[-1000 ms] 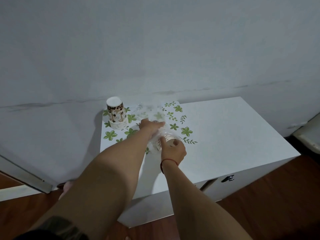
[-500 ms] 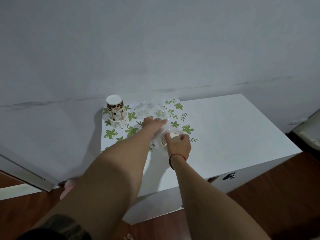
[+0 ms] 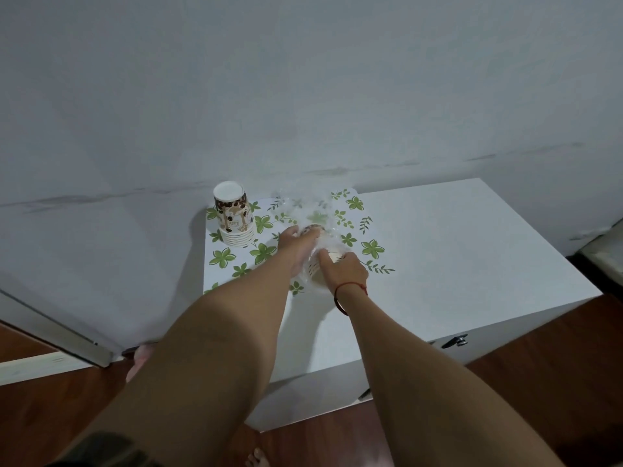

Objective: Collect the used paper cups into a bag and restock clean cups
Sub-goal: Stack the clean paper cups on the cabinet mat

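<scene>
A clear plastic bag (image 3: 317, 214) lies on the white cabinet top (image 3: 455, 251), over a mat (image 3: 236, 261) printed with green flowers. My left hand (image 3: 296, 241) grips the bag's near part, where paper cups (image 3: 317, 267) show through the plastic. My right hand (image 3: 344, 271) holds a paper cup at the bag's near end, fingers wrapped over it. An upside-down stack of brown-patterned paper cups (image 3: 234, 219) stands on the mat at the back left, apart from both hands.
The cabinet stands against a pale wall (image 3: 303, 96). A dark drawer handle (image 3: 455, 341) shows on its front. Wooden floor (image 3: 539, 365) lies below, and my toes (image 3: 256, 458) show at the bottom. A door frame (image 3: 50, 325) is at the left.
The camera has tilted slightly. Both hands stay on the bag and cups, the right hand shifted a little further onto the cup.
</scene>
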